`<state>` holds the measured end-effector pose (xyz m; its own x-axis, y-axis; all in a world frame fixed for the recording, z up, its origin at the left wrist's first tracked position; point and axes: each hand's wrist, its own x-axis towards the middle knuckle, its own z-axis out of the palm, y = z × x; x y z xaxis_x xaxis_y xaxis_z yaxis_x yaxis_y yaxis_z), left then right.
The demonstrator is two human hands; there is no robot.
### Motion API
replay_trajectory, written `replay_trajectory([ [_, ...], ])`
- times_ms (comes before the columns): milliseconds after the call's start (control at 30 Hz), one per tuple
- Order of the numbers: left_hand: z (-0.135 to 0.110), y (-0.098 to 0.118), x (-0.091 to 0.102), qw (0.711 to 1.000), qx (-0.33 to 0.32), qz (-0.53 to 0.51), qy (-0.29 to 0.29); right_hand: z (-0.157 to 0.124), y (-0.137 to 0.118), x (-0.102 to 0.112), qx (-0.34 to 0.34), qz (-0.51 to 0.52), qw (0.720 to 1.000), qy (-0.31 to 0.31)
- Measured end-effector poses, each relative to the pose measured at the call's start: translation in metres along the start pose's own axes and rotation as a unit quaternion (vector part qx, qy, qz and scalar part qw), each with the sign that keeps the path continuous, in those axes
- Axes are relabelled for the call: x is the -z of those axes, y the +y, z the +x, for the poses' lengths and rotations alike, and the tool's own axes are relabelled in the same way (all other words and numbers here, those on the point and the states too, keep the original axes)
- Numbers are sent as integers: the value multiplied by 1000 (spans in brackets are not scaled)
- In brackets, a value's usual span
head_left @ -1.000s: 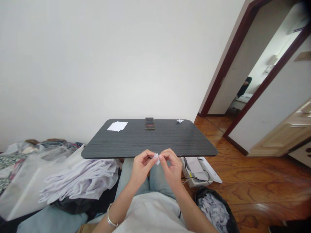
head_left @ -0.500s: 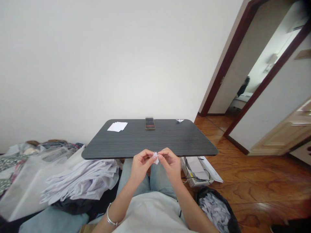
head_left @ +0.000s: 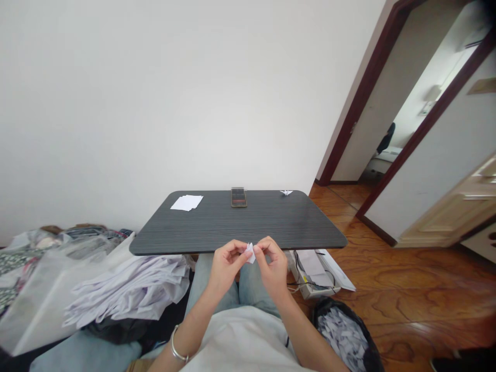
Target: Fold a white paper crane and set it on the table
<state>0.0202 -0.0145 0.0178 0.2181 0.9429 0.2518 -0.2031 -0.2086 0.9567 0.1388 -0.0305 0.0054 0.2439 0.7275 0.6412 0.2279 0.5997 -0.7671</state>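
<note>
A small folded white paper piece [head_left: 250, 252] is pinched between the fingertips of my left hand [head_left: 226, 267] and my right hand [head_left: 273, 266], just in front of the near edge of a dark wood-grain table [head_left: 217, 227], above my lap. On the far side of the table lie a few white paper sheets [head_left: 187, 202] at the left, a phone [head_left: 238, 197] in the middle, and a tiny folded paper figure [head_left: 286, 192] at the right.
A heap of white paper and plastic bags [head_left: 96, 289] lies to my left. A black bin with paper scraps [head_left: 343, 336] stands at my right, beside a white box [head_left: 318, 268] under the table. An open doorway [head_left: 391, 134] is at the right.
My hands stay together on the paper piece; the fingers shift slightly as they work the fold. The view has barely moved.
</note>
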Motion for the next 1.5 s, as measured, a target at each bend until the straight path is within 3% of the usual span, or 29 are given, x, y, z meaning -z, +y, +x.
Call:
replay_trajectory([
  [267, 1, -2, 2, 1000, 2, -8, 6, 3, 0, 3, -23, 16, 999, -32],
  [467, 0, -6, 4, 1000, -2, 2, -9, 3, 6, 4, -28, 31, 999, -8],
  [767, 0, -5, 4, 998, 35, -46, 12, 2, 13, 3, -122, 133, 984, -4],
  [867, 1, -3, 4, 996, 38, -65, 40, -1, 13, 1, -97, 121, 988, 26],
  [1133, 3, -3, 4, 996, 23, -70, 48, -4, 10, -1, -51, 89, 995, -10],
  [1333, 2, -2, 4, 996, 32, -69, 55, -2, 15, -1, -118, 156, 979, -59],
  [1500, 3, -3, 6, 996, 42, -68, 40, -1, 18, -2, -161, 214, 962, -60],
])
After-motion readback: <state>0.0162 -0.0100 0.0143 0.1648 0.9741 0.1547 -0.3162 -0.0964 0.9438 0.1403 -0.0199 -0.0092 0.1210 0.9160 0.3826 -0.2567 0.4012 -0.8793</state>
